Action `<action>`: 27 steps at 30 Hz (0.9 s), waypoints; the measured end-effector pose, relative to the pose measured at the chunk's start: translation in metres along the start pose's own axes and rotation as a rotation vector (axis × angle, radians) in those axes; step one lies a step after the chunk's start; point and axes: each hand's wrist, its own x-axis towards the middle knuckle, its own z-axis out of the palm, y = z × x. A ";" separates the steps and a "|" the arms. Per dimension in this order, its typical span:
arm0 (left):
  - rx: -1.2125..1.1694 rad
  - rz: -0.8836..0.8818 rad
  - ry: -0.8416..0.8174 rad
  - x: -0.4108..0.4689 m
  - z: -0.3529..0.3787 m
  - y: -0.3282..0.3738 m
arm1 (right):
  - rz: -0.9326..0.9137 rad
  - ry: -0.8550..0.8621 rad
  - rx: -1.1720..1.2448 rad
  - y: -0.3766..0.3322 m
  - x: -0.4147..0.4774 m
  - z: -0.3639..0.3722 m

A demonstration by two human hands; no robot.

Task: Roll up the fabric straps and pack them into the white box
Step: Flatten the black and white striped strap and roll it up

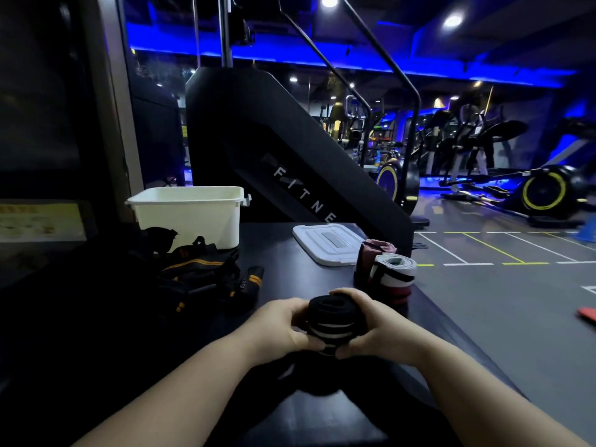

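Near the bench's front edge, the left hand and right hand clamp the rolled black strap between them, and loosening that grip before it reaches the white box at the far left corner could let it spring unrolled

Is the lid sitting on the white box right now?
No, the lid lies flat on the table to the right of the white box, whose top stands open.
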 end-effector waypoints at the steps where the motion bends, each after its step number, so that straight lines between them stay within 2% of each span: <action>1: 0.018 0.014 -0.010 0.004 0.007 0.004 | 0.008 0.022 -0.021 0.004 -0.005 -0.004; 7: 0.061 0.027 -0.057 0.032 0.053 0.020 | 0.060 0.156 -0.018 0.034 -0.035 -0.035; 14: 0.072 -0.004 0.001 0.069 0.095 0.030 | 0.123 0.260 -0.049 0.064 -0.045 -0.067; 27: 0.128 -0.004 0.078 0.103 0.117 0.029 | 0.122 0.394 0.025 0.107 -0.032 -0.076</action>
